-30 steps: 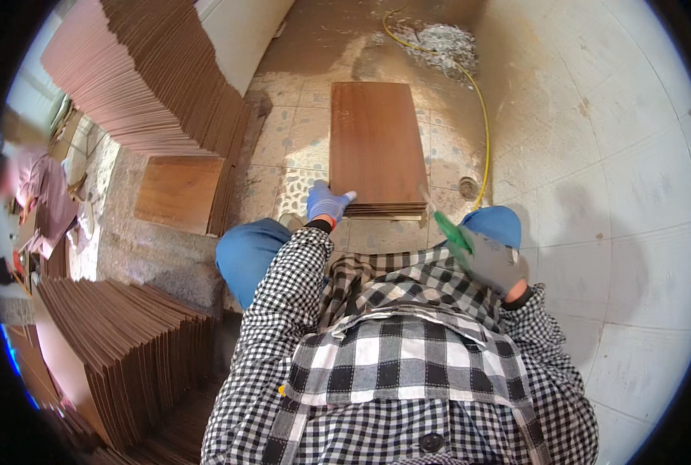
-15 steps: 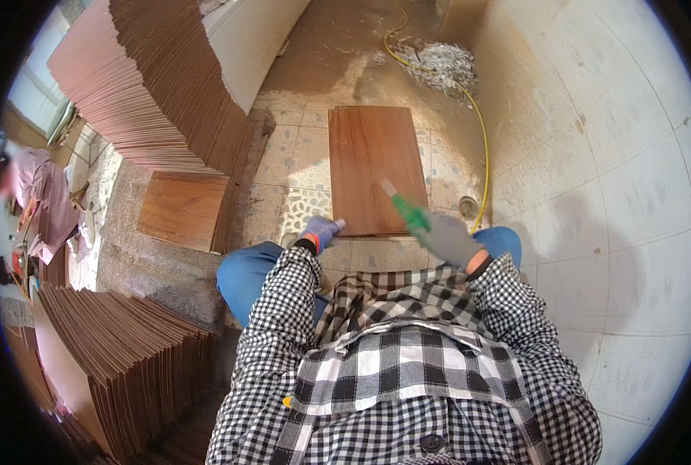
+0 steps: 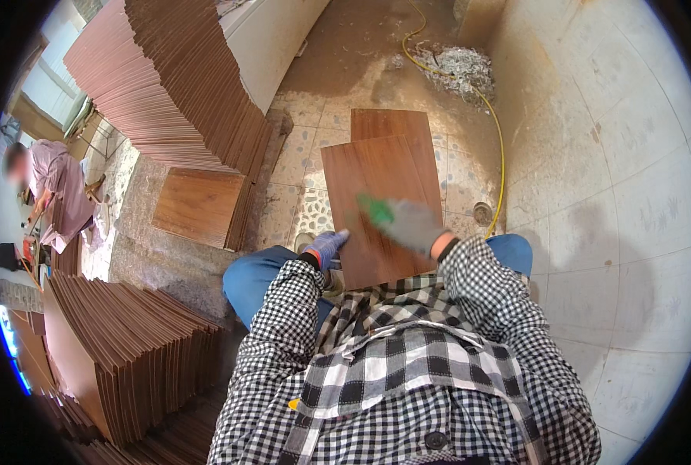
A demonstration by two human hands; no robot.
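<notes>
A brown wood-grain board (image 3: pixel 373 170) lies slanted in front of me, its near edge close to my lap. Beneath and beyond it shows the far end of another such board (image 3: pixel 396 122) on the floor. My left hand (image 3: pixel 326 246), in a purple-grey glove, is closed on the upper board's left edge, thumb on top. Over the board's middle, my right hand (image 3: pixel 414 227), in a grey glove, is wrapped round a green-handled tool (image 3: pixel 375 209). Motion smears the tool, and its blade cannot be made out now.
A tall stack of boards (image 3: pixel 183 93) stands at the far left, with a lower pile (image 3: pixel 202 208) beside it. More upright boards (image 3: pixel 136 349) are near left. A yellow hose (image 3: pixel 503 147) runs along the tiled wall (image 3: pixel 578 217). Shreds (image 3: pixel 462 70) lie far off. Another person (image 3: pixel 58 182) works at left.
The upper board has come toward me and turned askew, uncovering the board below. My right hand has moved left over it with the green-handled tool. My left hand stays at its left edge.
</notes>
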